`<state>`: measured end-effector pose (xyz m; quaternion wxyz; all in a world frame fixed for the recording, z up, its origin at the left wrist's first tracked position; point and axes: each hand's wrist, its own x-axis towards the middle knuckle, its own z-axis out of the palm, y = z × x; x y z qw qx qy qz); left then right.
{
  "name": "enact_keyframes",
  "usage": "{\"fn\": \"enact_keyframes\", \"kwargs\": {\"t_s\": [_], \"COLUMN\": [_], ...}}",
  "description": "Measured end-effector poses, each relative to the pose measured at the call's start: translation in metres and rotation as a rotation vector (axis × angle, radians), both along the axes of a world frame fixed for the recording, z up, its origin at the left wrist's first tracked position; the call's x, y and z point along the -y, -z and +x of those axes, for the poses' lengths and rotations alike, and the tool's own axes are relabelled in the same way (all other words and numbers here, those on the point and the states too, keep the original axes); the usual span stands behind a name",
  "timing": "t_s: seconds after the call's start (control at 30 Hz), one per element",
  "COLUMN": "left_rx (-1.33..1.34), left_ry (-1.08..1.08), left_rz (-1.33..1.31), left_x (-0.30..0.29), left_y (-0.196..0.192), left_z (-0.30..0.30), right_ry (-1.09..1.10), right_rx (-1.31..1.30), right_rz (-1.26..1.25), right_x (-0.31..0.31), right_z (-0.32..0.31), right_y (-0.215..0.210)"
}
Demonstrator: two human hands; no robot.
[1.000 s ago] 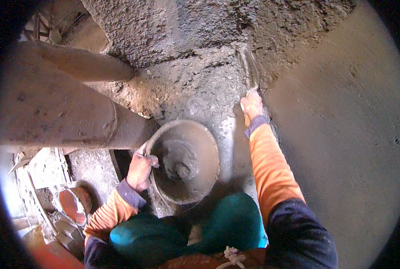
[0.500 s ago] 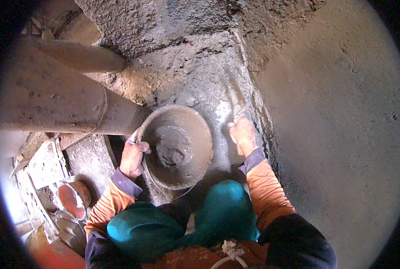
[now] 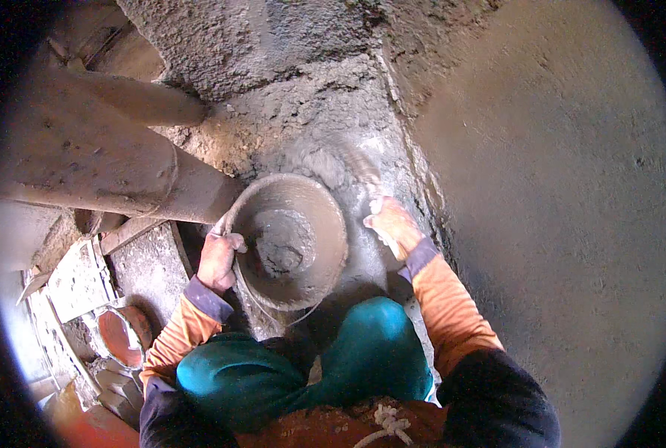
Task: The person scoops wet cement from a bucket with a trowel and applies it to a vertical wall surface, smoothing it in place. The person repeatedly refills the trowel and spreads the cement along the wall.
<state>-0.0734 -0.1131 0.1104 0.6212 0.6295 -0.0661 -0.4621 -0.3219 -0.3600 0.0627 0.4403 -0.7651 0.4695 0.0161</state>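
A round, mortar-smeared bucket stands in front of my knees, tilted slightly, with wet grey mortar in its bottom. My left hand is closed over the bucket's left rim, its thumb on the inner side. A thin wire handle hangs down along the near side. To the right of the bucket, my right hand is closed round the handle of a trowel. The trowel's blade is smeared by motion, and a grey lump of mortar shows beside it on the rough ledge.
A smooth plastered wall fills the right side. Rough concrete rises at the back. Thick brown pipes reach in from the left, close to the bucket. An orange-lined bucket, boards and rubble lie lower left.
My right hand has moved a little left and up with the trowel, which now slants toward the mortar behind the bucket. My left hand stays on the rim.
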Motion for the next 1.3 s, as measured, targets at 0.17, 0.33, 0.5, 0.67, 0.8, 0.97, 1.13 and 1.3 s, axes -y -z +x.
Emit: {"fn": "enact_keyframes", "kwargs": {"t_s": [0.17,0.33,0.5,0.67,0.8,0.97,1.13,1.3], "left_rx": [-0.09,-0.046,-0.137,-0.093,-0.047,-0.028,0.019,-0.013], "left_ry": [0.025,0.064,0.007,0.023,0.045,0.004,0.046,0.05], "left_rz": [-0.038,-0.03,-0.07,-0.029,0.005,-0.019,-0.023,-0.001], "left_x": [0.0,-0.008,-0.004,-0.006,-0.005,-0.001,-0.004,-0.002], "left_y": [0.003,-0.004,-0.01,0.005,0.011,-0.001,0.007,-0.004], "left_z": [-0.008,-0.007,-0.005,-0.004,-0.002,-0.004,0.001,-0.006], "right_ry": [0.461,0.16,-0.059,0.157,0.335,0.081,-0.101,0.5], "right_rx": [0.355,0.59,-0.104,0.039,0.401,0.196,-0.249,0.63], "right_rz": [0.505,0.32,0.104,-0.227,0.438,0.341,-0.36,0.505], "right_x": [0.103,0.061,0.036,0.145,0.203,0.094,0.084,0.188], "right_z": [0.019,0.041,0.024,0.055,0.097,0.064,0.063,0.089], "right_y": [0.038,0.101,0.027,0.054,0.061,0.054,0.041,0.099]}}
